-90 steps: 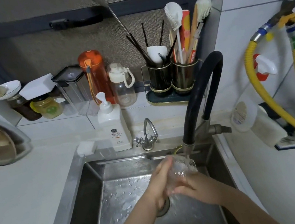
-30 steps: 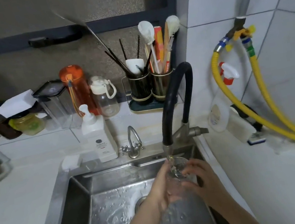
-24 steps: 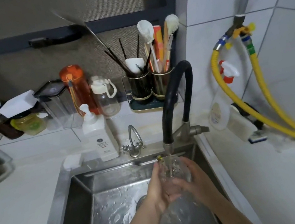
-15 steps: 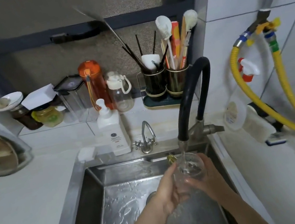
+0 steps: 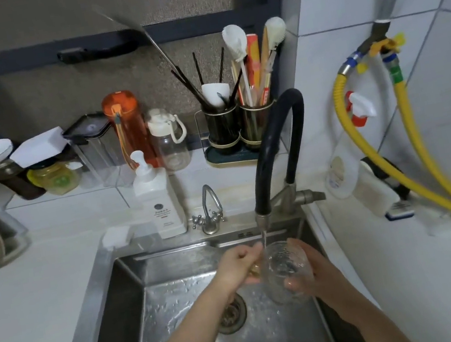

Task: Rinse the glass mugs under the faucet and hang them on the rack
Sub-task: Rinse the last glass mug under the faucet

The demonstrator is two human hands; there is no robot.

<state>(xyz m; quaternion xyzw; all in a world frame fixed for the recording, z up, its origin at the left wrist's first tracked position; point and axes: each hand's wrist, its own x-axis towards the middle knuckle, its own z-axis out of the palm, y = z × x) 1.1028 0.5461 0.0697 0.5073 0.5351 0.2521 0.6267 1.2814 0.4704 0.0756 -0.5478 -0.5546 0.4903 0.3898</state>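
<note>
Glass mug point(image 5: 286, 273) sits over the steel sink point(image 5: 111, 284), mouth up & tilted toward the camera, right below the nozzle of the black gooseneck faucet point(image 5: 267, 151). Thin stream of water point(image 5: 264, 239) runs down onto its rim at the far-left edge. Half a sec ago the stream dropped more into the middle of the mouth; mug has since shifted a bit right/lower vs the nozzle.

Left hand point(image 5: 240, 267) is curled in a fist at the mug's left side, gripping what looks like the handle, mostly hidden by the fingers. 0.5 s back that hand was wrapped flat round the glass body, so the grip has changed from body to side. Right hand point(image 5: 316, 272) cups the mug from the right & underneath, fingertips point(image 5: 293, 282) showing through the glass, thumb on the far rim side; much as before.

Around: white pump soap bottle point(image 5: 160, 209) & small chrome tap point(image 5: 209, 213) at the sink's back edge, drain strainer point(image 5: 231, 314) under the left forearm, black utensil holders point(image 5: 237, 126) on the sill, yellow hoses point(image 5: 416, 167) on the right wall. Camera view has swung slightly left/down vs earlier.
</note>
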